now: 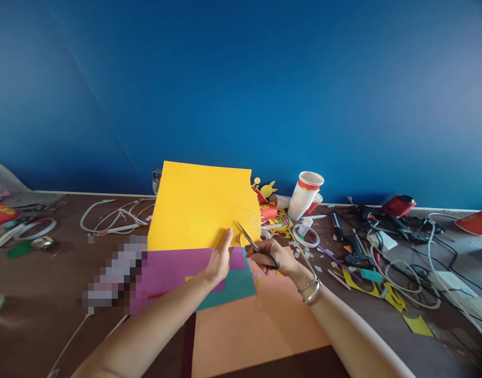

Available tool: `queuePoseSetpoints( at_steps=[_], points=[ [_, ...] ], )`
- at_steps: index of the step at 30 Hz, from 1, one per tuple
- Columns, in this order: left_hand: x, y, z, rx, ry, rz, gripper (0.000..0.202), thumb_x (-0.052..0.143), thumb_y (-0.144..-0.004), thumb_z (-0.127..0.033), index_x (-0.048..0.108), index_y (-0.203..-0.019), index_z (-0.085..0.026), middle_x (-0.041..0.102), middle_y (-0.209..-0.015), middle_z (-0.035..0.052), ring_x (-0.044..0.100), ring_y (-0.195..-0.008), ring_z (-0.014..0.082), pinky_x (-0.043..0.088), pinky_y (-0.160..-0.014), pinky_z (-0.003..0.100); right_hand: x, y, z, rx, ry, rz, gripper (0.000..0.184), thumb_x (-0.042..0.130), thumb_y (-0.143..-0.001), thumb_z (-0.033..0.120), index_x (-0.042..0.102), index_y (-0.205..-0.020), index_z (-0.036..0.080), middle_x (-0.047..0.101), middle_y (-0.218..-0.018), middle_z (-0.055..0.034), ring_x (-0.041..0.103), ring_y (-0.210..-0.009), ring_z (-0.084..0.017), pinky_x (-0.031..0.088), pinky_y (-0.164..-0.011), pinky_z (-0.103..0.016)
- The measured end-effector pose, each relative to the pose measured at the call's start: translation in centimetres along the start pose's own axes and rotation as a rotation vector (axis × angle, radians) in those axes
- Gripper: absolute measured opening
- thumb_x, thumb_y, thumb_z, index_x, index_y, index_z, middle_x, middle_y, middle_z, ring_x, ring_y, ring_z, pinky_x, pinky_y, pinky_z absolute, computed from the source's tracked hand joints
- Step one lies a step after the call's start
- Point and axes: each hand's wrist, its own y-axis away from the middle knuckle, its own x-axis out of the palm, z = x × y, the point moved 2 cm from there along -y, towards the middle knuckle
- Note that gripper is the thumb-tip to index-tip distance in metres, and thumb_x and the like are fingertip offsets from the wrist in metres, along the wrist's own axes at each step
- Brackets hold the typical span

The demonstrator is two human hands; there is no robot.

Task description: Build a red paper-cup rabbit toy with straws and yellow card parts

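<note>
My left hand (221, 257) grips the lower edge of a large yellow paper sheet (197, 205), thumb on its front, holding it raised above the table. Small circles are drawn in outline near the sheet's right edge. Fingers of my right hand (274, 257) are wrapped round the dark handles of a pair of scissors (248, 232). Its blades point up and left, parted, at the sheet's lower right edge. Beneath my hands lie a purple sheet (165, 273), a teal sheet (233, 291) and a peach sheet (256, 336).
Stacked paper cups (302, 197) stand behind my right hand, near a tape roll (307, 236) and paper scraps. Farther right are a glue gun (356, 252), tangled cables and a red cup (474, 222). White cable (118, 215) lies at left. A blue wall (241, 89) rises behind.
</note>
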Motion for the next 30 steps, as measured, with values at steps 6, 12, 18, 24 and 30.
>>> queuePoseSetpoints(
  at_steps=[6, 12, 18, 24, 30],
  points=[
    [0.23, 0.02, -0.09, -0.032, 0.105, 0.075, 0.041, 0.047, -0.087, -0.051, 0.062, -0.114, -0.023, 0.059, -0.133, 0.0061, 0.051, -0.126, 0.0249, 0.043, -0.104, 0.038, 0.37, 0.19, 0.48, -0.02, -0.008, -0.023, 0.024, 0.071, -0.073, 0.036, 0.07, -0.078, 0.012, 0.05, -0.044, 0.0053, 0.041, -0.035, -0.006, 0.03, -0.037, -0.019],
    [0.09, 0.02, 0.01, -0.051, 0.071, 0.065, 0.043, 0.047, -0.086, -0.053, 0.063, -0.113, -0.024, 0.059, -0.133, 0.006, 0.049, -0.128, 0.024, 0.04, -0.107, 0.037, 0.51, 0.08, 0.45, -0.051, -0.013, -0.032, 0.023, 0.071, -0.072, 0.036, 0.068, -0.07, 0.013, 0.049, -0.042, 0.0058, 0.038, -0.033, -0.006, 0.026, -0.036, -0.019],
    [0.27, -0.08, -0.01, -0.038, 0.125, 0.086, 0.044, 0.047, -0.087, -0.051, 0.061, -0.118, -0.024, 0.058, -0.134, 0.0045, 0.05, -0.128, 0.0243, 0.042, -0.105, 0.038, 0.42, 0.0, 0.23, -0.085, 0.008, -0.017, 0.023, 0.069, -0.075, 0.036, 0.069, -0.075, 0.013, 0.049, -0.042, 0.0063, 0.038, -0.033, -0.006, 0.026, -0.036, -0.02],
    [0.28, 0.06, -0.01, -0.061, 0.142, 0.061, 0.046, 0.049, -0.086, -0.05, 0.059, -0.122, -0.024, 0.058, -0.135, 0.0057, 0.049, -0.129, 0.026, 0.042, -0.106, 0.041, 0.5, -0.04, 0.32, -0.093, 0.032, -0.023, 0.022, 0.068, -0.077, 0.033, 0.064, -0.066, 0.014, 0.049, -0.043, 0.006, 0.039, -0.034, -0.005, 0.027, -0.037, -0.019],
    [0.38, 0.17, -0.51, -0.074, 0.105, 0.014, 0.046, 0.05, -0.085, -0.05, 0.06, -0.121, -0.022, 0.057, -0.135, 0.0054, 0.046, -0.131, 0.0272, 0.041, -0.107, 0.041, 0.71, -0.07, 0.37, -0.045, -0.006, -0.032, 0.018, 0.069, -0.075, 0.032, 0.065, -0.075, 0.014, 0.05, -0.044, 0.007, 0.043, -0.035, -0.006, 0.033, -0.037, -0.019]
  ],
)
